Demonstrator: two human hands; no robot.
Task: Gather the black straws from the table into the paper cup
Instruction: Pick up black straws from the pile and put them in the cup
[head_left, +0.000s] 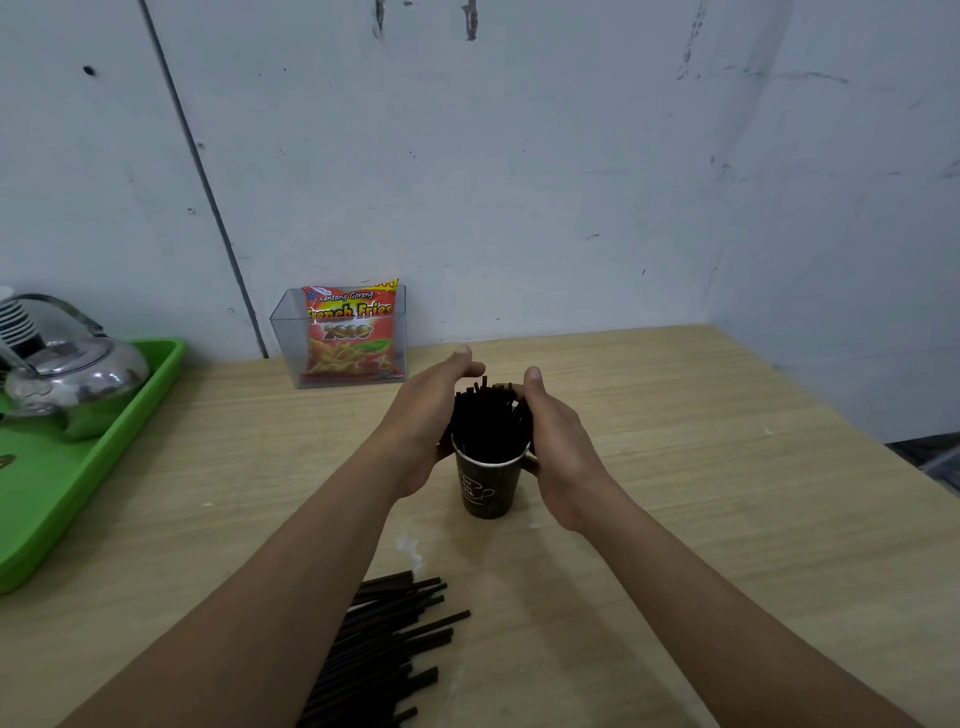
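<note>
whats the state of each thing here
paper cup: upright, full of straws
straws in cup: standing, between both hands
loose straws: piled flat on table
left hand: grips straws in cup
right hand: grips straws in cup
kettle: lid on, on green tray
french fries packet: upright in clear holder

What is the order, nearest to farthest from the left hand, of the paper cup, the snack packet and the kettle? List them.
1. Paper cup: right beside the left hand, which cups the straws standing in it.
2. Snack packet: behind and to the left, inside a clear box.
3. Kettle: far left, on the green tray.
</note>
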